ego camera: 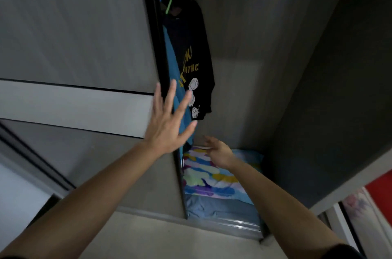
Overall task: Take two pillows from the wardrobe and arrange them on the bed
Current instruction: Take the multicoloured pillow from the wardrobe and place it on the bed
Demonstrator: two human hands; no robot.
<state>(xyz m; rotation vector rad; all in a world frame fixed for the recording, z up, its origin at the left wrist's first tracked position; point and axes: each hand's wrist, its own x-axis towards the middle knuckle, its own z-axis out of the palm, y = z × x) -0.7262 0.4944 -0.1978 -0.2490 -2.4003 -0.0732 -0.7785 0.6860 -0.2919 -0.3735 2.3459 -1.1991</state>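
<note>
Left hand (167, 123) flat, fingers spread, empty, at edge of grey sliding wardrobe door (74, 46). Right hand (218, 151) loosely open, holding nothing, over multicoloured patterned pillow (214, 180) in wardrobe bottom.

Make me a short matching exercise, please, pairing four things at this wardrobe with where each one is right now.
Things:
1. left hand
2. right hand
3. black T-shirt
4. patterned pillow

Places:
A. hanging from a green hanger
B. lying at the wardrobe bottom, on grey-blue fabric
C. spread open by the sliding door's edge
D. reaching down over the pillow

Pairs: 1-C, 2-D, 3-A, 4-B
</note>
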